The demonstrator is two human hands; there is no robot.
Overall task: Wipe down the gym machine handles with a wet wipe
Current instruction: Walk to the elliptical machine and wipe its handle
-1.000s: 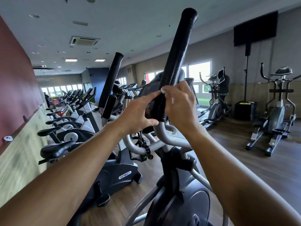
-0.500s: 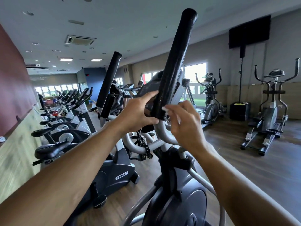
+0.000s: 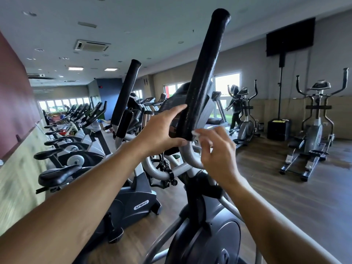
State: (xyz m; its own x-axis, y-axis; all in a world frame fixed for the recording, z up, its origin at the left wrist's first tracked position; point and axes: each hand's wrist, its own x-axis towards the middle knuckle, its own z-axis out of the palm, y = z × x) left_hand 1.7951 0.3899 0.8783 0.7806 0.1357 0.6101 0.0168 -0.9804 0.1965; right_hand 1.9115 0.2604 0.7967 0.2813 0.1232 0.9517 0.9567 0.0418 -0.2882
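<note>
A tall black foam handle (image 3: 203,73) of the elliptical machine rises straight ahead, glistening along its lower part. My left hand (image 3: 162,130) cups its lower end from the left, index finger and thumb spread against the foam. My right hand (image 3: 215,147) hovers just right of the handle's bottom edge and pinches a small white wet wipe (image 3: 195,133) at its fingertips; most of the wipe is hidden in the fingers. A second black handle (image 3: 126,92) stands further left.
A grey curved bar (image 3: 188,155) and the machine's flywheel housing (image 3: 209,241) sit below the hands. A row of exercise bikes (image 3: 62,149) lines the left wall. More ellipticals (image 3: 312,130) stand at the right on the wooden floor, with a person on one machine (image 3: 235,105) by the window.
My right hand has come off the handle, sliding down and to the right with the wipe. My left hand stays at the handle's lower end.
</note>
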